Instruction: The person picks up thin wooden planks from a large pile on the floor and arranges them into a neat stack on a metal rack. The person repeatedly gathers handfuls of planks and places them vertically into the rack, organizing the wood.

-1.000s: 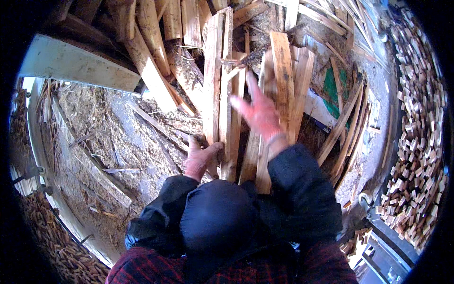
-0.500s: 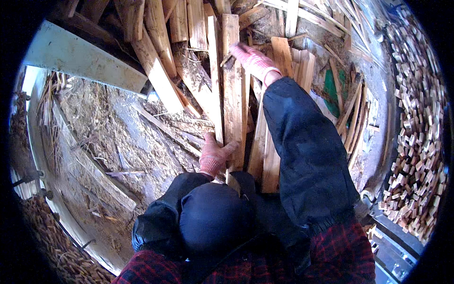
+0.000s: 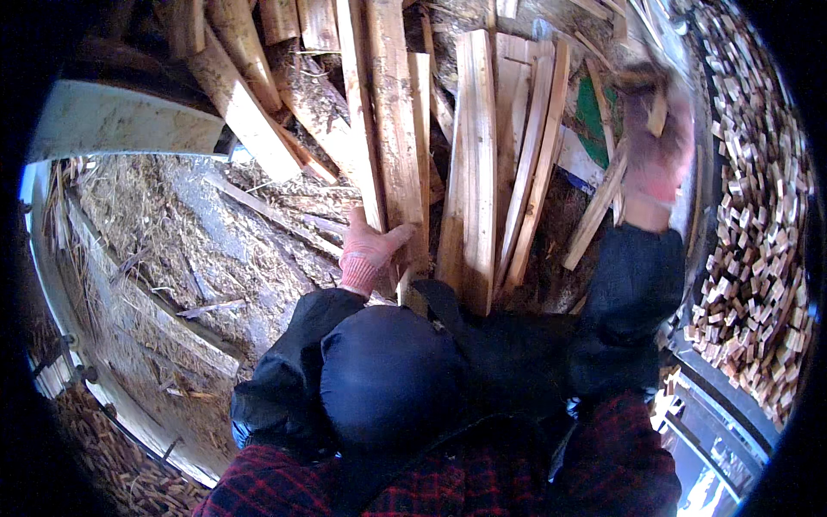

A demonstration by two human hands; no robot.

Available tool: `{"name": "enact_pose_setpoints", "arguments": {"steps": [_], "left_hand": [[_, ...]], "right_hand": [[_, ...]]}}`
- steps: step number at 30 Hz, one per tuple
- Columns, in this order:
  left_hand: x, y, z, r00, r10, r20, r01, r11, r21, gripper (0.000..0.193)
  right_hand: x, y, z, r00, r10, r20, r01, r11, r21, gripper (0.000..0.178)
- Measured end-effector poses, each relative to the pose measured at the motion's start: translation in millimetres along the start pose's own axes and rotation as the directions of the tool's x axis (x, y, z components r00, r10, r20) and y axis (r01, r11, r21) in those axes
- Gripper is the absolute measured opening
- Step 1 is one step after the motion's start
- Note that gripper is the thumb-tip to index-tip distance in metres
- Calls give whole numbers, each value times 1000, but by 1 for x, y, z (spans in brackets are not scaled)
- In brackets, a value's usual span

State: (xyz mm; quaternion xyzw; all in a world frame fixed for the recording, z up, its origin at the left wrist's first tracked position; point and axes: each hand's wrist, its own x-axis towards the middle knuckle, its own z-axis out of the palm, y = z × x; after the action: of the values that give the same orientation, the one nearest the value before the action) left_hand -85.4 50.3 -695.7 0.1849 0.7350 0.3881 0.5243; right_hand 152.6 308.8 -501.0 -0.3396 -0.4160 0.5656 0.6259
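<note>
My left hand [image 3: 369, 252], in a pink knitted glove, grips the near ends of long wooden strips. Its thumb lies over a wide board [image 3: 396, 129], and its fingers are at the left side of a narrow strip [image 3: 360, 112]. Out to the right, my right hand [image 3: 659, 159], gloved in pink too, is smeared by motion. A small scrap of wood [image 3: 659, 115] shows at its blurred fingers, with a dark brown shape beside it that I cannot make out. More upright strips [image 3: 476, 155] lean in front of me, right of the left hand.
Loose wood [image 3: 250, 112] is piled at the far left beside a pale metal panel [image 3: 129, 122]. Bark and splinters litter the ground [image 3: 198, 233] at left. A tall stack of cut wood [image 3: 754, 258] stands at right. A green patch [image 3: 593, 121] shows behind loose sticks.
My right hand has swung from the strips out to the far right. The left hand keeps its hold on the boards. The view has shifted slightly, so the pile appears further left.
</note>
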Motion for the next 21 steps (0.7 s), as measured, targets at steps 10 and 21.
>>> {"name": "enact_pose_setpoints", "arguments": {"steps": [10,21], "left_hand": [[-35,18,37,997,69,46,-83,866,494,76],[3,38,56,938,346,12,-346,938,-22,47]], "right_hand": [[-129,116,-138,871,416,-262,-485,640,-596,55],[-130,109,-113,841,505,-193,-466,496,-732,74]]}}
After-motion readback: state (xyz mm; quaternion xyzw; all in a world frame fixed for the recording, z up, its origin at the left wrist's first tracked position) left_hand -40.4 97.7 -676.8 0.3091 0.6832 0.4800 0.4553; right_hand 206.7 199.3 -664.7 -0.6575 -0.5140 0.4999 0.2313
